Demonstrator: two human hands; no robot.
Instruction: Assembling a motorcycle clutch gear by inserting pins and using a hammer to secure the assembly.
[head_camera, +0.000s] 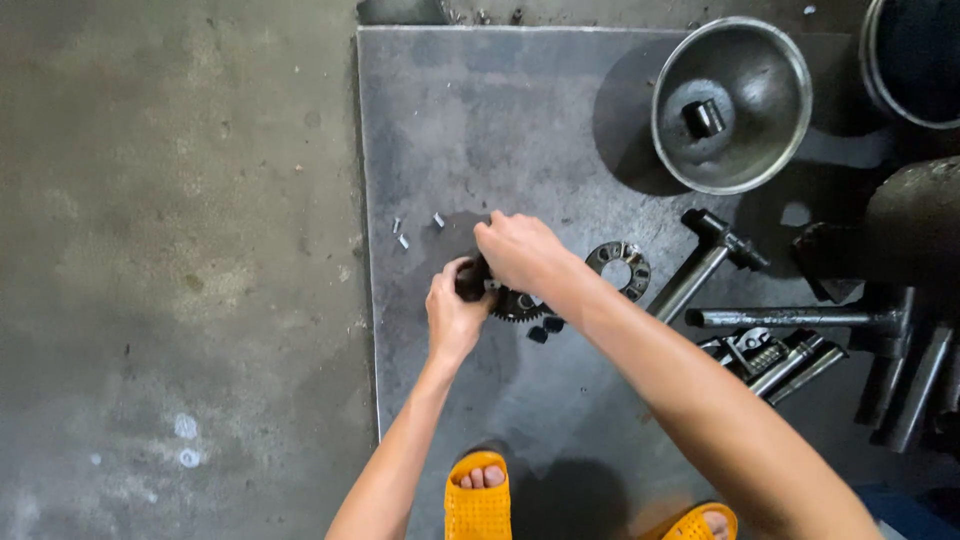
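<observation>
Both hands are gripping the dark gear (512, 303), left hand (453, 318) curled beneath, right hand (520, 252) closed on top; its axis is hidden. It's sitting mid-way along the grey steel plate (480, 120) on the stained concrete floor (170, 250).

Single head-worn view, looking straight down from standing height, metal floor plate (600, 130) filling the centre and right, concrete floor (170, 270) at left, sandalled feet (477, 497) at the bottom edge

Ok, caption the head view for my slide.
Left hand and right hand grip a toothed gear over a steel plate.
</observation>
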